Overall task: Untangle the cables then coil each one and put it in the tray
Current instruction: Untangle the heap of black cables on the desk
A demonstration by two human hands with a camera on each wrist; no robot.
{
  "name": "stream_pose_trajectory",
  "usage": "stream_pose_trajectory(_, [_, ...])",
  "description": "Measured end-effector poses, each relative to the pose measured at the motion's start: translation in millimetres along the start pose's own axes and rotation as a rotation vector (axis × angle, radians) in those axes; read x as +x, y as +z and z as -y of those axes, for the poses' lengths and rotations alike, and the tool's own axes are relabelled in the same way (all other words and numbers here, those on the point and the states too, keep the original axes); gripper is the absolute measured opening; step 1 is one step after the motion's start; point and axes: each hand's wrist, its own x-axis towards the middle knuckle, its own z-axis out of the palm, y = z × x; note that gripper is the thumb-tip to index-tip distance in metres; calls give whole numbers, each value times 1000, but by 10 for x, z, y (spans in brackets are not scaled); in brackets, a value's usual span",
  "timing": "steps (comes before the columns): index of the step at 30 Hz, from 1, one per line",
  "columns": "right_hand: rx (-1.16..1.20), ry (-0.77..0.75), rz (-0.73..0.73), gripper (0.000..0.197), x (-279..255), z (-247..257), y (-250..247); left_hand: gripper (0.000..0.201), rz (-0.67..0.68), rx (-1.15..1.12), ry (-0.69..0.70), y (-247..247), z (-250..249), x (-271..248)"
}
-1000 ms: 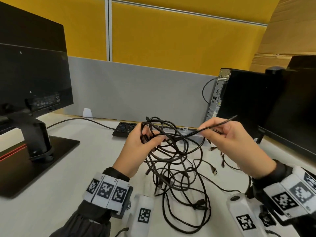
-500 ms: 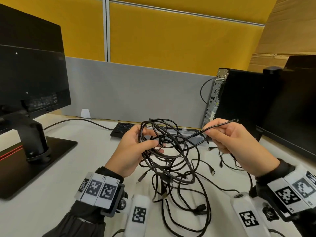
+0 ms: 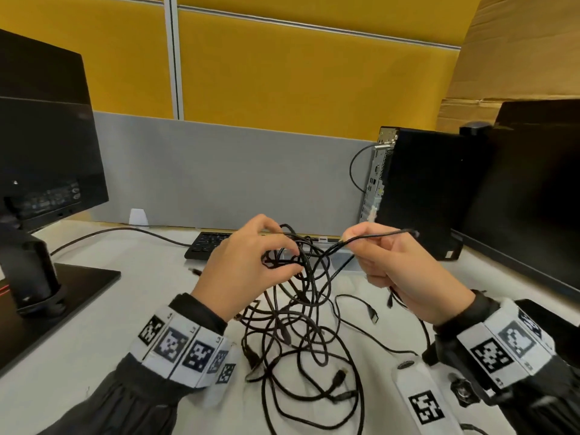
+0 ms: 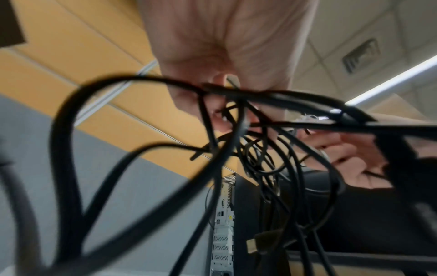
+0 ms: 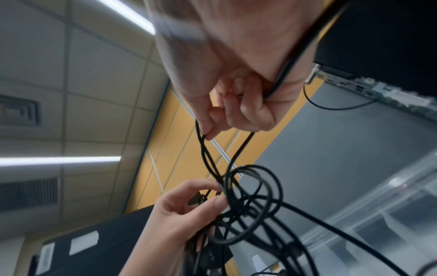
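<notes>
A tangle of black cables (image 3: 301,321) hangs from both hands down to the white desk (image 3: 103,309). My left hand (image 3: 251,265) grips a bunch of loops at the top of the tangle (image 5: 238,205). My right hand (image 3: 386,265) pinches one thin cable (image 3: 376,236) between thumb and forefinger, its end sticking out to the right; the strand runs taut from the pinch to the left hand's bunch. Loose plug ends (image 3: 372,313) dangle or lie on the desk. A clear plastic tray (image 5: 378,214) lies behind the hands, mostly hidden in the head view.
A monitor on a black stand (image 3: 40,189) is at the left. A black keyboard (image 3: 204,244) lies behind the hands. A computer tower (image 3: 417,189) and a second monitor (image 3: 533,196) stand at the right. A grey and yellow partition (image 3: 235,171) closes the back.
The left hand has shifted right and curled further over the bunch of loops. The right hand has drawn closer to it, still pinching the thin cable.
</notes>
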Motion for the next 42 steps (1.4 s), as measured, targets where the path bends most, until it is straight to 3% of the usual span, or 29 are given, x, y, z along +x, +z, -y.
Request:
stream_pose_trajectory(3, [64,8,27,18,7,-52,-11,23,20,204,-24,63,-88,51])
stream_pose_trajectory(7, [69,9,60,17,5,-144,-27,14,66,268,-12,167,-81,77])
stream_pose_trajectory(11, [-161,14,163,26,-23,-149,-15,18,24,425,62,262,-48,48])
stream_pose_trajectory(17, [-361,-161,-56,19,101,-217,197,32,-20,532,322,269,-138,-3])
stream_pose_trajectory(22, [-266,-201,-2,8,99,-207,256,36,144,544,206,179,-139,57])
stream_pose_trajectory(24, [-182,-159,52,17,68,-182,274,43,241,544,205,161,-132,76])
stream_pose_trajectory(27, [-153,-152,66,28,90,-157,295,34,375,335,117,97,-63,108])
stream_pose_trajectory(30, [-151,-96,33,33,149,-214,285,31,340,146,65,77,21,143])
stream_pose_trajectory(33, [-152,5,132,42,151,-231,231,33,335,24,9,94,66,148])
stream_pose_trajectory(35, [-186,17,195,35,132,-211,211,34,346,-50,-14,98,88,142])
stream_pose_trajectory(39, [-341,-17,178,15,126,-176,188,30,317,-291,-22,123,121,159])
stream_pose_trajectory(42, [-231,-1,190,15,84,-192,75,31,162,-776,-283,132,163,138])
